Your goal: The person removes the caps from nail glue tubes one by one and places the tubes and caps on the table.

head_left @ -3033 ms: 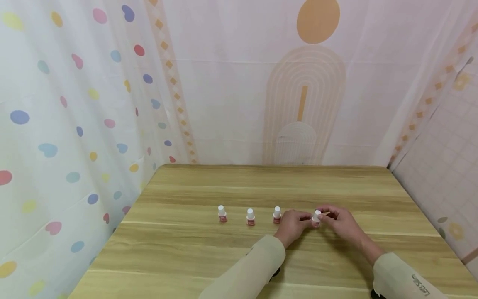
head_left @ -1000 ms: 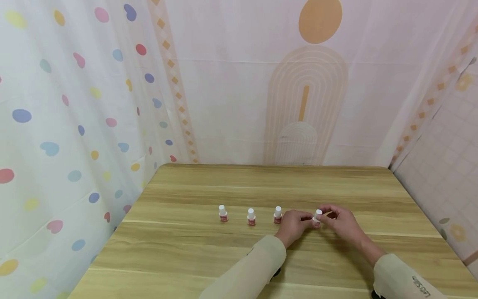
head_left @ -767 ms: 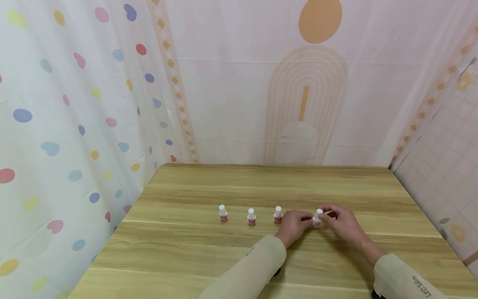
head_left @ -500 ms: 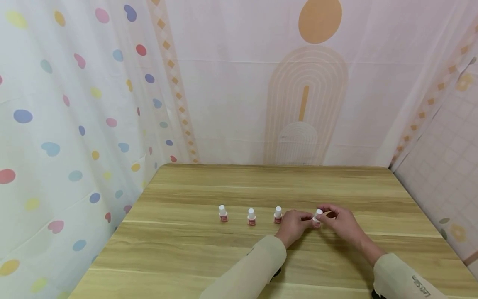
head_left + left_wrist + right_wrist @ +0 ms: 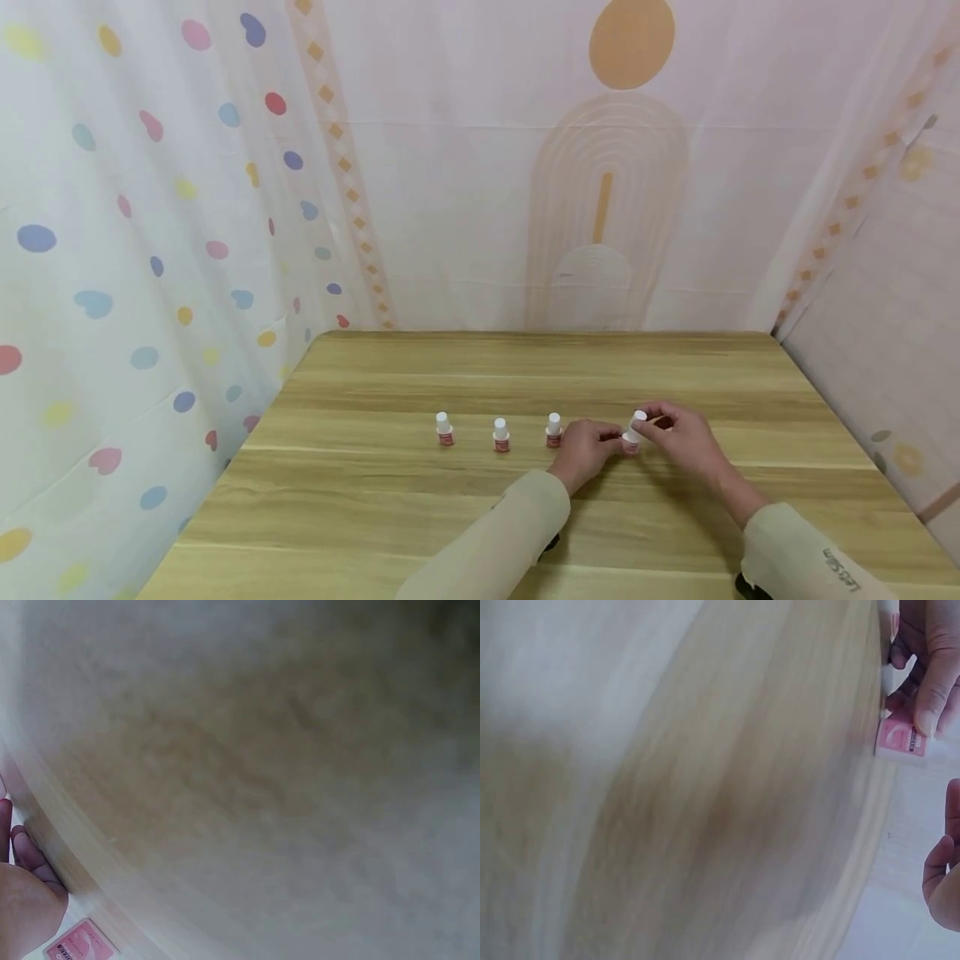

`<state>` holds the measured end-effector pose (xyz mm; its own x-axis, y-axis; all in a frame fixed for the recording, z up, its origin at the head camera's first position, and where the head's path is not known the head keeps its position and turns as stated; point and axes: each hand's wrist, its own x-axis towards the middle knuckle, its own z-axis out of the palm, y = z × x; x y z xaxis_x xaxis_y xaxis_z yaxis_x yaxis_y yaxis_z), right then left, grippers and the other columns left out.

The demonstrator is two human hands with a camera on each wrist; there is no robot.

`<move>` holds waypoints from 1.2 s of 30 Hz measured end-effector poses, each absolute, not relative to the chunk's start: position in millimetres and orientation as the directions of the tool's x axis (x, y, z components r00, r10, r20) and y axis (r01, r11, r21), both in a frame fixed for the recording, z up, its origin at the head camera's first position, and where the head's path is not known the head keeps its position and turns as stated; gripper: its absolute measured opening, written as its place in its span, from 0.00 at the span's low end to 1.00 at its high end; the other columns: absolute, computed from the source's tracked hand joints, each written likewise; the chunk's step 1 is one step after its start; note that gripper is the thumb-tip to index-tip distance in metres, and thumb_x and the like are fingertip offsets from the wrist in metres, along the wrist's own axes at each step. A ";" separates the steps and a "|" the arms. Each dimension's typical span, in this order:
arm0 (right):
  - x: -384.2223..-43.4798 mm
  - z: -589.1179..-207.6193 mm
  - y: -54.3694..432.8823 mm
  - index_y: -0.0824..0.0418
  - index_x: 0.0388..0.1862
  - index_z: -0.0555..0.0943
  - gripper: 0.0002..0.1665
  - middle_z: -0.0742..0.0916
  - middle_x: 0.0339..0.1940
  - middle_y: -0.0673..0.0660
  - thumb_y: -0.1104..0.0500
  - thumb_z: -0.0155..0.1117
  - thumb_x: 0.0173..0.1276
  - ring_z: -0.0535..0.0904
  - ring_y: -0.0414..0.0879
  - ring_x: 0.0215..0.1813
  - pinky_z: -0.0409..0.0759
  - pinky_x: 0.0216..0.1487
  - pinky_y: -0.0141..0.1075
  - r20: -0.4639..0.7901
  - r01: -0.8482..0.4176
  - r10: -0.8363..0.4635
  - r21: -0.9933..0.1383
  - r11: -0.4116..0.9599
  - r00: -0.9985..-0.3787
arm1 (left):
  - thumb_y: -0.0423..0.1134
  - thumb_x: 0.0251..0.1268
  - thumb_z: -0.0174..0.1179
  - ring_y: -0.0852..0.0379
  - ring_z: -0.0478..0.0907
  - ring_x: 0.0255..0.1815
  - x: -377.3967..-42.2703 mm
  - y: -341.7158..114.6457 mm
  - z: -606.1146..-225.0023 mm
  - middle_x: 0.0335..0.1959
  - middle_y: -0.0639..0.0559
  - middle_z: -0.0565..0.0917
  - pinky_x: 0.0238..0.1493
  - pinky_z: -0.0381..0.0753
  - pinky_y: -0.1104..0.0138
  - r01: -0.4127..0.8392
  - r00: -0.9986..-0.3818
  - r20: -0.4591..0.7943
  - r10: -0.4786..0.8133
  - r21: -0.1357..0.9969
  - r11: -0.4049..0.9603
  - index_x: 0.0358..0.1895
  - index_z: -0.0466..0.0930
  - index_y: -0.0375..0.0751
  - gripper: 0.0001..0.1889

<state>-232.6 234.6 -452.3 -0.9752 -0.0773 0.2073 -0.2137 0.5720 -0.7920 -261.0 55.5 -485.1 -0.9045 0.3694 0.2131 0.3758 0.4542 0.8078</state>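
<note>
In the head view my left hand (image 5: 587, 450) pinches the body of a small white bottle (image 5: 631, 444) with a pink-red label, low on the table. The fingers and thumb of my right hand (image 5: 682, 437) grip its white cap (image 5: 639, 416), which sits up and to the right of the body at a slant. The right wrist view shows the left thumb pressed at the label of the bottle (image 5: 902, 738); the cap is hidden there. Three similar capped bottles stand upright in a row leftward: one (image 5: 553, 431) beside my left hand, another (image 5: 501, 436), and the farthest (image 5: 445, 429).
The wood-grain table (image 5: 360, 517) reaches back to a pale patterned curtain (image 5: 465, 208). A dotted curtain (image 5: 150, 317) hangs along the left side, and a light panel with flower prints (image 5: 885, 358) lies to the right.
The cap in my right hand has risen slightly from the bottle and leans right. My left hand keeps its hold on the body. The whole head view has shifted a little.
</note>
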 end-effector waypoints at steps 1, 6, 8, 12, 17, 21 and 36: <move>-231.9 -452.3 233.8 0.65 0.50 0.83 0.19 0.87 0.42 0.55 0.51 0.68 0.70 0.80 0.48 0.43 0.78 0.39 0.38 0.210 -0.214 -0.074 -0.790 0.575 -0.975 | 0.44 0.58 0.71 0.75 0.75 0.33 -261.1 55.6 -485.5 0.31 0.63 0.88 0.40 0.69 0.76 0.381 -0.903 0.217 0.371 0.806 0.454 0.34 0.92 0.48 0.06; -229.0 -449.9 230.9 0.65 0.52 0.82 0.19 0.86 0.44 0.57 0.51 0.65 0.72 0.80 0.49 0.45 0.79 0.40 0.39 0.188 -0.163 -0.017 -0.796 0.583 -0.982 | 0.46 0.58 0.71 0.75 0.74 0.31 -261.9 56.3 -487.9 0.32 0.64 0.88 0.39 0.64 0.73 0.390 -0.903 0.221 0.370 0.783 0.485 0.36 0.92 0.50 0.07; -228.4 -448.1 230.4 0.66 0.51 0.82 0.19 0.85 0.44 0.57 0.51 0.64 0.72 0.79 0.50 0.45 0.78 0.40 0.38 0.179 -0.138 0.015 -0.805 0.578 -0.984 | 0.47 0.58 0.71 0.75 0.75 0.33 -262.5 56.3 -488.7 0.33 0.64 0.88 0.41 0.63 0.72 0.380 -0.907 0.212 0.363 0.782 0.494 0.37 0.92 0.51 0.07; -227.4 -445.0 230.9 0.67 0.50 0.82 0.20 0.85 0.43 0.58 0.51 0.64 0.73 0.78 0.49 0.43 0.77 0.38 0.36 0.152 -0.087 0.073 -0.830 0.551 -0.986 | 0.44 0.60 0.70 0.72 0.80 0.38 -263.6 55.5 -489.4 0.36 0.60 0.89 0.44 0.71 0.75 0.389 -0.900 0.223 0.374 0.800 0.458 0.38 0.92 0.48 0.07; -226.1 -445.7 232.4 0.67 0.51 0.81 0.21 0.85 0.41 0.59 0.49 0.63 0.73 0.77 0.46 0.41 0.76 0.37 0.34 0.108 -0.025 0.141 -0.870 0.493 -0.984 | 0.42 0.61 0.70 0.71 0.80 0.39 -265.2 54.5 -489.2 0.36 0.58 0.89 0.43 0.75 0.77 0.415 -0.885 0.244 0.395 0.798 0.437 0.38 0.91 0.45 0.07; -224.8 -447.0 232.3 0.68 0.53 0.80 0.21 0.85 0.41 0.59 0.51 0.63 0.74 0.79 0.43 0.40 0.76 0.38 0.33 0.080 0.013 0.192 -0.897 0.441 -0.978 | 0.43 0.61 0.70 0.71 0.81 0.39 -265.7 54.1 -487.9 0.36 0.59 0.89 0.42 0.74 0.76 0.406 -0.891 0.231 0.390 0.789 0.461 0.39 0.91 0.47 0.07; -213.6 -453.2 230.2 0.69 0.57 0.77 0.26 0.83 0.37 0.42 0.48 0.62 0.74 0.80 0.31 0.34 0.73 0.50 0.34 -0.085 0.156 0.362 -0.973 0.170 -0.928 | 0.44 0.60 0.71 0.72 0.79 0.37 -264.8 54.0 -487.0 0.36 0.61 0.89 0.42 0.71 0.75 0.407 -0.891 0.226 0.392 0.782 0.472 0.38 0.91 0.48 0.07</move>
<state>-213.6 230.2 -453.2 -0.9281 0.3624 -0.0852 0.1559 0.1704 -0.9730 -264.8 54.0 -487.0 -0.8915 0.3925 0.2264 0.4065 0.4722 0.7821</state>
